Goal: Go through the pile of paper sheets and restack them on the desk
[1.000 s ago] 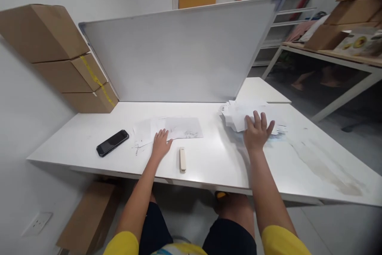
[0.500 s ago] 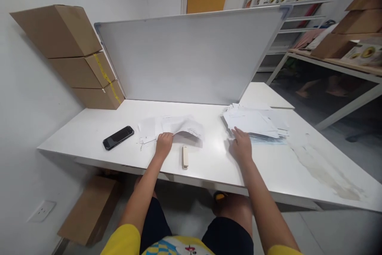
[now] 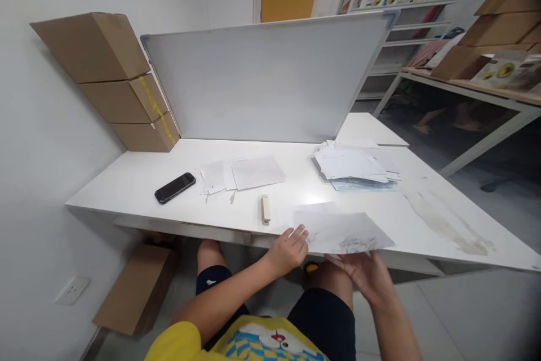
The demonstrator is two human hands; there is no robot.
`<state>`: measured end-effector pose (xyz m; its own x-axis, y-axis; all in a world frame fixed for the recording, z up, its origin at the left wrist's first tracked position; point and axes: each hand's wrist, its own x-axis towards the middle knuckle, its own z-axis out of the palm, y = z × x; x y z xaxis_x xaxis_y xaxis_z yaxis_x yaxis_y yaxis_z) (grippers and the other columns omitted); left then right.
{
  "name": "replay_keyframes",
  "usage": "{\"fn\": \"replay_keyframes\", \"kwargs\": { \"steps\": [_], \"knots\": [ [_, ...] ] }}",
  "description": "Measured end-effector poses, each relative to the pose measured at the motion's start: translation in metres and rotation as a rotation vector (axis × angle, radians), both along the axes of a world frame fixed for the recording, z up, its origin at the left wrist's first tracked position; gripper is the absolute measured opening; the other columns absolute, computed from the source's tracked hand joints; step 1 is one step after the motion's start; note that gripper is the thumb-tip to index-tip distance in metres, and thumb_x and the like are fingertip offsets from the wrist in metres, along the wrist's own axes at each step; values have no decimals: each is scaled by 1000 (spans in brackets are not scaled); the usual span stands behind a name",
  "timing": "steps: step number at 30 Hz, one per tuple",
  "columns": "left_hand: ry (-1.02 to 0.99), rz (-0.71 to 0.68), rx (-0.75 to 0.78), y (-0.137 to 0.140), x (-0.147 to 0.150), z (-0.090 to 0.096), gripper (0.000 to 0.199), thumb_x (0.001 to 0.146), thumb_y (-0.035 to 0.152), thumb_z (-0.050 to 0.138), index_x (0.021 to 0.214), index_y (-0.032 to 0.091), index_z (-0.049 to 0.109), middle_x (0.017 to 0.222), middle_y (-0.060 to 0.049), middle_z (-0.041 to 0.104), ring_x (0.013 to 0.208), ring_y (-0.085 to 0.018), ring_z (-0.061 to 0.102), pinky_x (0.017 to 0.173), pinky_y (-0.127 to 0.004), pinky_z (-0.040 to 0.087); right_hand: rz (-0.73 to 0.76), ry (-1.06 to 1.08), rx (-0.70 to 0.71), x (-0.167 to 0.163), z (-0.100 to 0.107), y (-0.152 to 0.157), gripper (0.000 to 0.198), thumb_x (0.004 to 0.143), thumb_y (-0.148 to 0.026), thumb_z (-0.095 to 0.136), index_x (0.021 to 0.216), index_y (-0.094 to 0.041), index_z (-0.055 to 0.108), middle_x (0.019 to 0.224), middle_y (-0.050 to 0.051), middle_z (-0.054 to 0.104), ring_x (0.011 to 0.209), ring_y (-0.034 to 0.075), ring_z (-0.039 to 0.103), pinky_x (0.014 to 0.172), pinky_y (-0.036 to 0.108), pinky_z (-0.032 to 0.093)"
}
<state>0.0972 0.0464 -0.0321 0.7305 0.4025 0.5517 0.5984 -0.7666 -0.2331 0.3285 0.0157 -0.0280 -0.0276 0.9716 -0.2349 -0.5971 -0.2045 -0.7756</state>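
Note:
A sheet of paper [image 3: 344, 231] with dark marks near its lower edge lies between my hands at the desk's front edge. My left hand [image 3: 289, 251] has its fingers closed at the sheet's left corner. Below the near edge, my right hand [image 3: 367, 276] holds the sheet, its fingertips partly hidden under the paper. A cream stapler [image 3: 265, 209] lies left of the sheet. Farther left, several loose sheets [image 3: 257, 173] overlap. Behind the held sheet, to the right, sits an untidy stack of papers [image 3: 350, 164] with a bluish sheet at the bottom.
A black phone [image 3: 174, 187] lies on the white desk [image 3: 139, 181] at left. A whiteboard [image 3: 262, 79] stands along the back, beside stacked cardboard boxes [image 3: 135, 96]. A greyish stain [image 3: 448, 223] marks the right side. Another person's feet [image 3: 426, 124] show under the far table.
My left hand has moved right and toward me with the sheet from the left group. My right hand has left the stack and come down to the sheet's near edge.

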Motion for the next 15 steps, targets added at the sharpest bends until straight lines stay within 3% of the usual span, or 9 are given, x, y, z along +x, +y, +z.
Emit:
{"fn": "replay_keyframes", "kwargs": {
  "steps": [6,12,15],
  "knots": [
    [-100,128,-70,-23,4,12,35,91,9,37,119,9,59,127,-14,62,129,-25,49,102,-40,42,-106,-140,-141,25,12,-7,40,73,-57,64,105,-33,69,110,6,71,104,31,64,82,48,56],
    [-245,325,-157,-33,-12,7,52,85,3,35,135,9,47,138,-13,53,139,-27,35,108,-46,37,-122,-173,-125,16,-13,5,31,56,-37,80,83,-23,73,90,7,75,92,31,67,83,43,57],
    [-252,362,-225,-30,-19,-5,55,84,1,35,138,9,44,141,-13,50,142,-26,28,110,-47,36,-99,-193,-137,22,-25,8,25,62,-33,76,83,-21,72,84,6,74,88,30,69,78,40,59]
  ]
}}
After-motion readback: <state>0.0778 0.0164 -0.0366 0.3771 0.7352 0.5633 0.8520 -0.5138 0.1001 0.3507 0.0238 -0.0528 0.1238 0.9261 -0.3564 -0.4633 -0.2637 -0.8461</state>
